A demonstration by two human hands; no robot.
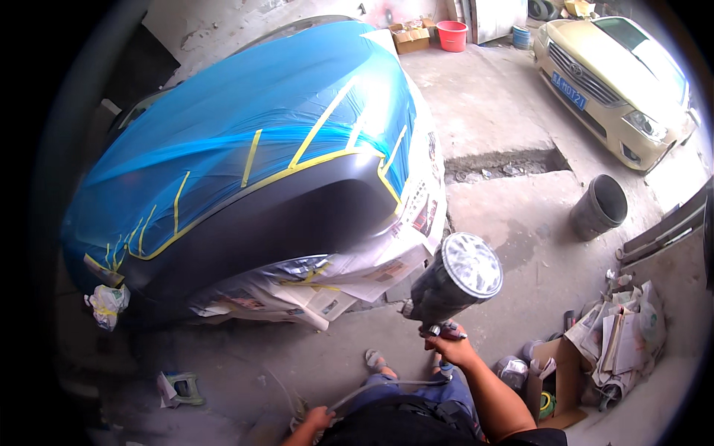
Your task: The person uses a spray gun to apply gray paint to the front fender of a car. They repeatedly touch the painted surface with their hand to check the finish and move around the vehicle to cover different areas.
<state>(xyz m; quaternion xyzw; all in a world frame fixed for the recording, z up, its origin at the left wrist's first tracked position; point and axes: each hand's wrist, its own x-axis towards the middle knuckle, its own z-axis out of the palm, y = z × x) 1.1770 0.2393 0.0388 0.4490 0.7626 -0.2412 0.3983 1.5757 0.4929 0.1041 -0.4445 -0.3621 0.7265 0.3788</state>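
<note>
My right hand point(450, 346) grips a paint spray gun point(446, 286) whose dark cup with a shiny lid points up, held in front of me at waist height. My left hand point(318, 420) holds the grey air hose point(379, 388) that loops back to the gun. Ahead on the left stands a car wrapped in blue masking film point(245, 126) with yellow tape lines. Its bare dark grey fender panel point(282, 223) is left uncovered. Newspaper point(335, 279) masks the wheel area and front lamp below it.
A pale yellow car point(613, 78) is parked at the back right. A dark bucket point(599, 208) lies on the concrete floor. A cardboard box point(554, 383) and a heap of papers point(621, 334) sit at my right. A red bucket point(452, 35) and boxes stand far back.
</note>
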